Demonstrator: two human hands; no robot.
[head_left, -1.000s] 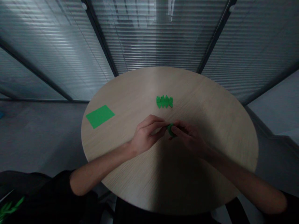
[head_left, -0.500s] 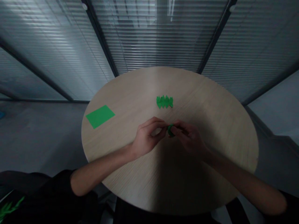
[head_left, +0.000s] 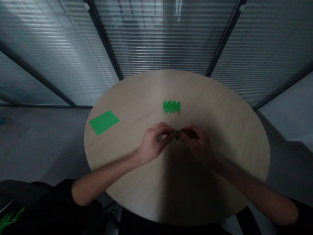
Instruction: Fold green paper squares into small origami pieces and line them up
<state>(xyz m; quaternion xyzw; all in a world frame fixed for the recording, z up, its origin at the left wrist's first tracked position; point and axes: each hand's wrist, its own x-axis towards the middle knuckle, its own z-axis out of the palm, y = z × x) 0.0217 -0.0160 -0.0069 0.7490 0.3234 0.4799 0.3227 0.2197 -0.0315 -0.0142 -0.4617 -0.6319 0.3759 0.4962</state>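
Note:
Over the middle of the table, a small folded piece of green paper (head_left: 177, 132) is pinched between both hands, mostly hidden by the fingertips. My left hand (head_left: 154, 140) grips its left side with thumb and forefinger. On the other side, the thumb and fingers of my right hand (head_left: 199, 142) close on it. Just beyond the hands lies a row of pointed, folded green paper pieces (head_left: 171, 106), set side by side. A flat green sheet of paper (head_left: 104, 122) rests near the table's left edge, apart from both hands.
The round wooden table (head_left: 137, 94) stands close to glass partitions with blinds (head_left: 151, 49). Dark frame posts rise behind its far edge. Something green and leafy (head_left: 11, 219) shows at the lower left, beside the dark sleeve.
The green paper between my fingers has turned from a rounded, visible shape to a thin edge, more covered by the fingertips. The right fingers have shifted slightly; the other paper stays put.

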